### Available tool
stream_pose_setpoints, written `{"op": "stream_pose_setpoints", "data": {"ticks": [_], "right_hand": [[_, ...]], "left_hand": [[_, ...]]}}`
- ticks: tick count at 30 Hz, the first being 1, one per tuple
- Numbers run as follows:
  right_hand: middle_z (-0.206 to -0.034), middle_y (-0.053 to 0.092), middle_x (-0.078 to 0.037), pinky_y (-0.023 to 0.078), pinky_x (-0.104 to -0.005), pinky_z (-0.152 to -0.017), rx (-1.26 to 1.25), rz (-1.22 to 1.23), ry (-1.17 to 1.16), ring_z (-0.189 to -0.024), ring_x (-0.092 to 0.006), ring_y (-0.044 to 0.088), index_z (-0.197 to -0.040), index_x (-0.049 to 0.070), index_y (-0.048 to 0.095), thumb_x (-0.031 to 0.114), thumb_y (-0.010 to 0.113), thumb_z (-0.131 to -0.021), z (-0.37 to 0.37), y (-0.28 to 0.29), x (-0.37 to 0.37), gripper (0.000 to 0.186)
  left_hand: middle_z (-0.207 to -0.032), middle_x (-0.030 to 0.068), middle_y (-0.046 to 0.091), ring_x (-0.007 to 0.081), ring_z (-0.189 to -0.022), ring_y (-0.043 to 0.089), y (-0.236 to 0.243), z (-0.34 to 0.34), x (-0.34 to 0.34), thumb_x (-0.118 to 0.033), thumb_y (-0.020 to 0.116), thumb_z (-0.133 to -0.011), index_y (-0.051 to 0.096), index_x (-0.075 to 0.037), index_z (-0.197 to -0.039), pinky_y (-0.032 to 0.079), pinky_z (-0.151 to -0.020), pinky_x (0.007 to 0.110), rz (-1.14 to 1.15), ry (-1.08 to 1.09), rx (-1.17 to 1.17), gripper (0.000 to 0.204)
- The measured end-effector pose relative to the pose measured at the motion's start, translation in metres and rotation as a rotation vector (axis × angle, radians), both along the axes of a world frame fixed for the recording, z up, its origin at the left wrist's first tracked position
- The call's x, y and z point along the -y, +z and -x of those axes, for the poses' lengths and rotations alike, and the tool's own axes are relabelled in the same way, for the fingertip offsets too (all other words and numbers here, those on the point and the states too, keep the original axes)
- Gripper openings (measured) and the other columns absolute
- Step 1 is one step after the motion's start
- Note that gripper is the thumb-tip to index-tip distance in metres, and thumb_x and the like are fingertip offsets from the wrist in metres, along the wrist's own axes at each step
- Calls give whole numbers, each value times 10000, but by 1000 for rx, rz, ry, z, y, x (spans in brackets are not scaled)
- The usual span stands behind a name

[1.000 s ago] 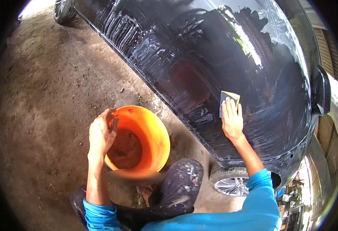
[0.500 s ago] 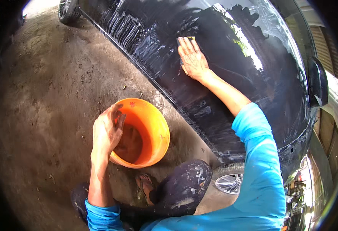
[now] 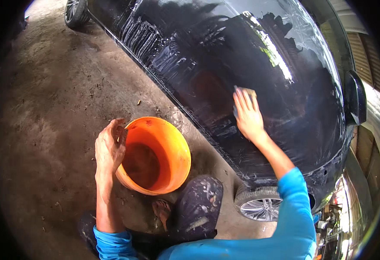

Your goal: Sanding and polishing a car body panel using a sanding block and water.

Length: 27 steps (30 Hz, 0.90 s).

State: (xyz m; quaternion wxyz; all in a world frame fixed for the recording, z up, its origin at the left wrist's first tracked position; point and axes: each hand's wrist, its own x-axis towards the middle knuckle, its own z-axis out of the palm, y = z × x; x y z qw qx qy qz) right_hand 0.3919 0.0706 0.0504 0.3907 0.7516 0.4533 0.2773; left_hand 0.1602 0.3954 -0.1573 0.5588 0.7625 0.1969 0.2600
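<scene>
My right hand [image 3: 248,113] lies on the dark side panel of a car [image 3: 281,125], fingers stretched forward over a flat tan-and-grey sanding pad [image 3: 252,92]. The pad is pressed against the panel and mostly hidden under the palm. Whitish smears and wet streaks mark the panel around it. On the ground to the left stands an orange bucket [image 3: 182,162] with murky brown liquid [image 3: 141,164] at its bottom. Curled at the bucket's left rim, my left hand [image 3: 110,145] grips its edge; some fingertips are hidden.
Packed dirt ground [image 3: 55,117] spreads to the left. A front wheel [image 3: 259,208] sits close to my right knee, and another wheel [image 3: 76,13] is at the far left. The side mirror [image 3: 355,97] juts out at right. My paint-spotted knee [image 3: 203,199] is beside the bucket.
My right hand has slid with the sanding pad nearer to me and to the right across the panel. My left hand has shifted slightly left at the bucket's rim.
</scene>
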Motion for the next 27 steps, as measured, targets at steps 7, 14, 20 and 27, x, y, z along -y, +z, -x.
{"op": "stream_pose_setpoints", "data": {"ticks": [7, 14, 20, 27], "right_hand": [[-1553, 339, -190, 165, -484, -1211, 104, -103, 242, -1473, -295, 268, -1437, -59, 403, 167, 539, -859, -76, -6, -144, 635], [-1558, 322, -223, 159, -552, -1193, 34, -95, -98, -1470, -357, 268, -1463, -53, 385, 165, 581, -831, 22, -40, 91, 697], [-1559, 330, -203, 179, -500, -1205, 13, -154, 98, -1470, -338, 272, -1455, -89, 356, 140, 558, -843, -52, -65, -61, 684], [-1538, 388, -150, 231, -472, -1179, -15, -200, -165, -1425, -295, 358, -1457, -23, 402, 139, 594, -779, 23, -66, 70, 723]], "left_hand": [[-958, 174, 710, 294, -937, 711, -4, 13, 6, -68, 608, -912, 636, -18, -1153, 553, -805, 375, -40, 3, -55, 248], [-902, 178, 688, 325, -872, 689, -3, 22, -21, -105, 598, -906, 636, -18, -1163, 534, -777, 391, -88, 78, 24, 274], [-963, 158, 703, 267, -892, 695, -10, 5, 6, -96, 591, -931, 626, -11, -1195, 543, -800, 362, 41, -18, -18, 280], [-969, 122, 707, 215, -858, 688, -12, 15, -3, -101, 594, -941, 631, -25, -1203, 545, -769, 337, 124, -69, 4, 275]]}}
